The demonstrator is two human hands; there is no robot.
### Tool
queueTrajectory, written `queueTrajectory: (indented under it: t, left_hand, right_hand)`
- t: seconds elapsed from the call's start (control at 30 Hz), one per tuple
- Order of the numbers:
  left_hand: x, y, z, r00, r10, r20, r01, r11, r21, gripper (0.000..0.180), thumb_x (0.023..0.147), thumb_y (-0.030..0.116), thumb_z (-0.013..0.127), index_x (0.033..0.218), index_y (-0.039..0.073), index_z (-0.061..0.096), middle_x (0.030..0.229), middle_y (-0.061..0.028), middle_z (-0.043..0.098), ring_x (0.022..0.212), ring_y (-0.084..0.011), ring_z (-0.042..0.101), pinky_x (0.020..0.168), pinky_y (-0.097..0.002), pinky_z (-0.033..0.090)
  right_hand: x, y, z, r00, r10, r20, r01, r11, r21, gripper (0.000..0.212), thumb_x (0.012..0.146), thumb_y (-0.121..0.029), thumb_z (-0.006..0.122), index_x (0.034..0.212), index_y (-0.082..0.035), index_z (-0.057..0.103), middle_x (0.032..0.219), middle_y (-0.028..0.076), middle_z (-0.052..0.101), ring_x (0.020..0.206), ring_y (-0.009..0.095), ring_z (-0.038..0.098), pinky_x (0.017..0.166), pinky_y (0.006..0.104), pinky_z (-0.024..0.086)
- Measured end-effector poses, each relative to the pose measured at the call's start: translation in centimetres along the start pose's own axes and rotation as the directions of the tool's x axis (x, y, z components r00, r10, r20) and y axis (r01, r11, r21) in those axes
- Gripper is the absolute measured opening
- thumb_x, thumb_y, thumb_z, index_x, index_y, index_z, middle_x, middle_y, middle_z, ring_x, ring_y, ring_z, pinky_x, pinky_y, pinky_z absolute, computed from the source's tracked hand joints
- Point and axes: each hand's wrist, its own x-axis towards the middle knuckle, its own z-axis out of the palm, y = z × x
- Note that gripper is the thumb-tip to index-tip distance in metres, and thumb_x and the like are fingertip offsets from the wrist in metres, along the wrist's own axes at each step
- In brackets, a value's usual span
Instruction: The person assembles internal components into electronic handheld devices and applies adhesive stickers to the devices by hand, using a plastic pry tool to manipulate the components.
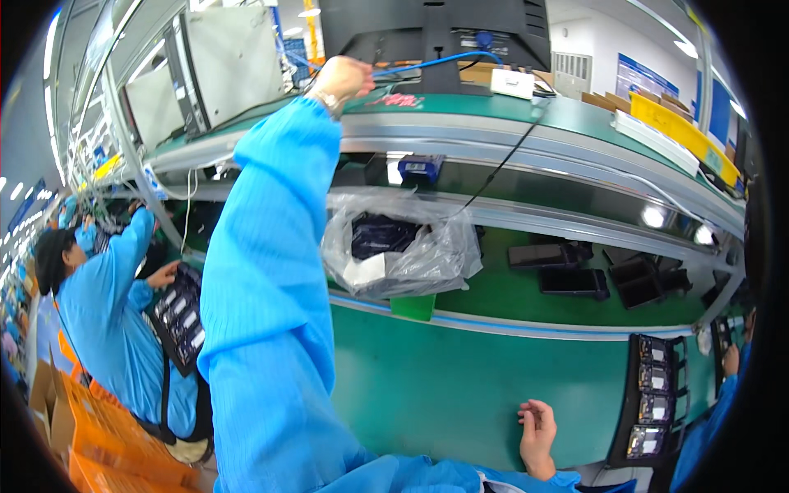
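Note:
My left hand (343, 80) is stretched up to the top shelf, its fingers curled closed beside a blue cable (436, 61) that runs toward the back of a black monitor (374, 29). What the fingers hold, if anything, is hidden. Small pink pieces (399, 100) lie on the shelf just right of that hand. My right hand (538, 440) hovers low over the green worktop (460, 378), fingers loosely bent and apart, holding nothing. To its right is a black tray (631, 394) with several phone-like devices showing exposed inner parts.
A clear plastic bag (448, 267) of dark parts sits on the lower shelf. Black handheld devices (574, 283) lie right of it. A yellow bin (682, 135) stands top right. At left a co-worker (115, 304) holds another tray (177, 316); orange crates (107, 427) stand nearby.

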Motion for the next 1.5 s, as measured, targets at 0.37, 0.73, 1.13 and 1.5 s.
queueTrajectory:
  t: [0.37,0.73,1.13,1.5]
  left_hand:
    - [0.9,0.3,-0.2,0.981,0.108,0.162,-0.138,0.972,0.190,0.035,0.078,-0.006,0.038,0.100,-0.001,0.065,0.092,-0.0122,0.066,0.087,-0.0182,0.062,0.072,-0.0277,0.049]
    - [-0.6,1.9,0.5,0.940,0.189,0.284,-0.266,0.927,0.263,0.027,0.082,-0.001,0.054,0.107,0.001,0.064,0.101,-0.0100,0.065,0.091,-0.0145,0.060,0.082,-0.0242,0.046]
    - [-1.1,3.5,-0.2,0.854,0.271,0.445,-0.497,0.682,0.537,0.017,0.078,0.019,0.066,0.088,0.005,0.070,0.077,-0.0082,0.068,0.073,-0.0162,0.064,0.069,-0.0272,0.048]
    - [-2.3,6.1,-0.4,0.818,0.224,0.530,-0.559,0.529,0.639,0.014,0.078,0.011,0.066,0.089,0.003,0.068,0.089,-0.0076,0.067,0.083,-0.0164,0.062,0.076,-0.0272,0.047]
  right_hand:
    - [-0.1,-1.0,1.0,0.999,0.046,0.025,-0.048,0.995,0.090,0.020,0.086,0.007,0.046,0.105,0.002,0.049,0.091,0.010,0.058,0.076,0.013,0.058,0.064,0.0226,0.048]
    - [0.4,-1.0,0.4,0.999,0.021,0.039,-0.023,0.998,0.051,0.018,0.085,0.006,0.048,0.103,0.003,0.051,0.088,0.010,0.060,0.073,0.013,0.059,0.062,0.0225,0.049]
    - [0.5,-1.4,0.2,0.999,0.023,0.045,-0.025,0.999,0.044,0.018,0.084,0.006,0.050,0.101,0.003,0.052,0.087,0.010,0.061,0.072,0.012,0.059,0.061,0.0223,0.048]
    - [0.5,-1.4,0.2,0.998,0.042,0.055,-0.045,0.998,0.052,0.017,0.084,0.006,0.049,0.101,0.002,0.052,0.087,0.009,0.061,0.072,0.012,0.059,0.061,0.0224,0.048]
